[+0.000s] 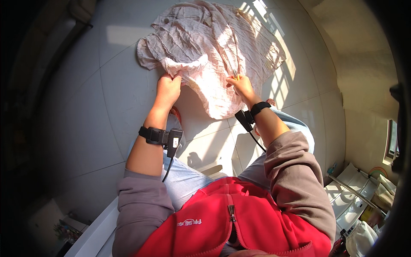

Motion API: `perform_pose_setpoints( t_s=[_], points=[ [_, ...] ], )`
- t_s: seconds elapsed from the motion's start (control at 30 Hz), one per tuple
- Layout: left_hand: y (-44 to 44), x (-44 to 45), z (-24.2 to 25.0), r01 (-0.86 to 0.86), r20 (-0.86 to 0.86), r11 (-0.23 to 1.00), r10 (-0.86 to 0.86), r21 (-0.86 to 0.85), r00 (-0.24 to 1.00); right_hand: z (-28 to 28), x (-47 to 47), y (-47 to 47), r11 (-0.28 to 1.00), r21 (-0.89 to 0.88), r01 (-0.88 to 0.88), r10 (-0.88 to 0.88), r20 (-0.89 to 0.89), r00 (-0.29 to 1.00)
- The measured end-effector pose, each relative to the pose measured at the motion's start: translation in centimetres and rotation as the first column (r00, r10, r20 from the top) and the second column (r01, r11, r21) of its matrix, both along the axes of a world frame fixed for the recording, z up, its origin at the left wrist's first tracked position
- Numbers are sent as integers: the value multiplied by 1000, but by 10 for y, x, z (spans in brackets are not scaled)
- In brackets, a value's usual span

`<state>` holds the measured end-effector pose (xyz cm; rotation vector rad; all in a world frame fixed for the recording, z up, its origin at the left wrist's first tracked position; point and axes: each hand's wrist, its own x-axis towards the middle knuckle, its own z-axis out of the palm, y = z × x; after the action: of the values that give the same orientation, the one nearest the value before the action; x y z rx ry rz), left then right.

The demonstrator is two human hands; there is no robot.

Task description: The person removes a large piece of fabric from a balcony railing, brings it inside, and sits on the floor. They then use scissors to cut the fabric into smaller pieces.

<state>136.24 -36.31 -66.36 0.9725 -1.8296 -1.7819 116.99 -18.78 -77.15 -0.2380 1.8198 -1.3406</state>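
A crinkled pale pink cloth (221, 45) with a faint pattern, possibly a garment, lies spread over the tiled floor in front of me. My left hand (169, 87) pinches its near left edge, where a fold is gathered up. Over the near right part of the cloth, my right hand (240, 85) holds a small pointed tool (236, 75) with yellow on it. The tool's tip points away from me, and my fingers hide the rest, so its exact kind cannot be told.
Sunlight and window-bar shadows fall across the floor tiles (77, 128). Cabled black devices are strapped to my left forearm (173, 143) and right wrist (244, 120). At right stand a pale wall (362, 64) and a white rack (350, 186) with bags. My feet flank the cloth's near end.
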Motion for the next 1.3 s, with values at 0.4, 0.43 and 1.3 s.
perform_pose_setpoints(
  t_s=[0.4, 0.43, 1.3],
  points=[
    [-7, 29, 28, -152, 95, 987, 147, 46, 984, -211, 31, -1, 894, 439, -90, 286, -403, 870],
    [-7, 29, 28, -176, 94, 983, 172, 45, 981, -213, 32, -9, 881, 464, -98, 288, -360, 887],
    [40, 16, -8, 591, 670, 731, -250, -342, 698, 151, 34, -146, 767, -189, -613, 485, -454, 748]
  ],
)
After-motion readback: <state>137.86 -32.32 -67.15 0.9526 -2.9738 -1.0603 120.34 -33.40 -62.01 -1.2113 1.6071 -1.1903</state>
